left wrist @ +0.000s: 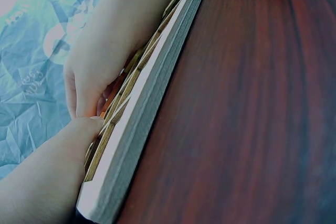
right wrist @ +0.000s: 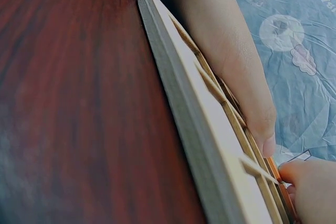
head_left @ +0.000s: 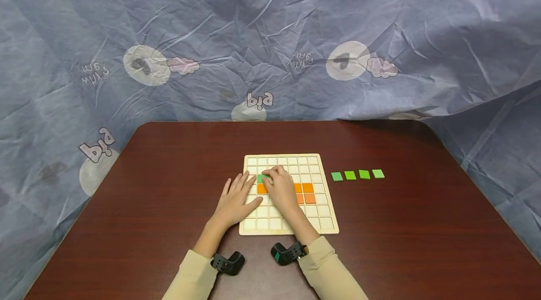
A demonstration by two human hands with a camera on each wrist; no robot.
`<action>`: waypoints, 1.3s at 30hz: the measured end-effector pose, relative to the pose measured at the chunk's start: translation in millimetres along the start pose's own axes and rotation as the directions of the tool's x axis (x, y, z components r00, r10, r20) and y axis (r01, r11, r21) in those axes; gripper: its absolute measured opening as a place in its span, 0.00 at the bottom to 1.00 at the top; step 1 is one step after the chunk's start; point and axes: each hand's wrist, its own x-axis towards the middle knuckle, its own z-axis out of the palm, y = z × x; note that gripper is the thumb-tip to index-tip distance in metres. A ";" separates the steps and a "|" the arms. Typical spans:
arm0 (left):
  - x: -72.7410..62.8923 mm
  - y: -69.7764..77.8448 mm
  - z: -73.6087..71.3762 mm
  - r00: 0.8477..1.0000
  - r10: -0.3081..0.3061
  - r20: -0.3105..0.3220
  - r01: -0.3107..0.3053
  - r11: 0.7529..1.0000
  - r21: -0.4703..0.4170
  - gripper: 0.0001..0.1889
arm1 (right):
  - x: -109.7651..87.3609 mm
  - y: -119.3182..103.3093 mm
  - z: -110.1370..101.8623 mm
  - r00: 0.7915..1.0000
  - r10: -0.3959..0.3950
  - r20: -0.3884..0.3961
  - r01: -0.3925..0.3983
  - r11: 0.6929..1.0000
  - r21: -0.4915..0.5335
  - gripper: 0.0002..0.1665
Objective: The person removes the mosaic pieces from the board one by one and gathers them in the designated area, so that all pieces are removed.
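Observation:
A pale wooden grid board (head_left: 274, 224) lies on the table, with several orange tiles (head_left: 308, 188) and one green tile (head_left: 262, 179) in its cells. My right hand (head_left: 281, 190) is bent over the board, thumb and forefinger pinching the green tile at its edges. Some cells and tiles are hidden beneath that hand. My left hand (head_left: 236, 202) rests with spread fingers along the board's left side, its thumb reaching over the cells. In the left wrist view the left thumb (left wrist: 84, 132) touches the board's raised rim. The right wrist view shows the board edge-on, the tile out of sight.
Several loose green tiles (head_left: 350, 175) form a row to the right of the board. The dark red-brown table (head_left: 422, 234) reaches back to a blue-grey printed cloth (head_left: 279, 32). Black wrist devices (head_left: 228, 263) sit on both wrists, below the board's front edge.

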 end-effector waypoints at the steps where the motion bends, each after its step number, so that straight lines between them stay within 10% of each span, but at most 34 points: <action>1: -0.1 0.0 0.0 1.000 0.000 0.000 0.000 1.000 0.001 0.35 | -0.1 0.1 0.3 1.000 0.001 0.001 -0.001 1.000 0.000 0.14; 39: 0.1 -0.2 3.0 1.000 0.006 -0.006 -0.006 1.000 0.005 0.36 | -0.1 3.5 -0.7 0.999 -0.037 0.014 0.036 0.997 0.065 0.09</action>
